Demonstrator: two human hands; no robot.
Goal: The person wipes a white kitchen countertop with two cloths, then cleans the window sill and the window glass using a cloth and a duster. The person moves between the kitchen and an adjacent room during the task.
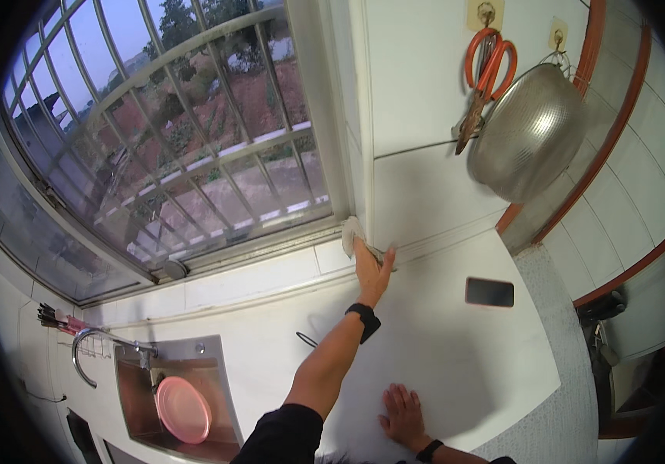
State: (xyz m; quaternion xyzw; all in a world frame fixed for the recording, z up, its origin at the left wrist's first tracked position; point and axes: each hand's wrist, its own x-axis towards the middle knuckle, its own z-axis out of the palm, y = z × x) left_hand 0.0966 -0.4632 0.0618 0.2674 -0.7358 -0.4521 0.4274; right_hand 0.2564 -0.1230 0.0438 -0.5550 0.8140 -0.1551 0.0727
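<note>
My left hand (372, 267) reaches out to the corner of the window sill and presses a pale cloth (352, 236) there, against the end of the window frame (341, 214). The fingertips are partly hidden by the cloth. A dark watch is on that wrist. My right hand (403, 414) rests palm down on the white countertop (448, 354) near its front edge, fingers slightly spread, with a black band on the wrist. A phone (489, 292) with a dark screen lies on the countertop to the right of both hands.
At the left, a pink basin (184, 409) sits in the steel sink (226, 383) under a curved faucet (84, 359). A knife rack (71, 325) stands behind it. Red-handled scissors (486, 81) and a metal strainer (532, 133) hang on the tiled wall. A black loop (307, 339) lies beside my left forearm.
</note>
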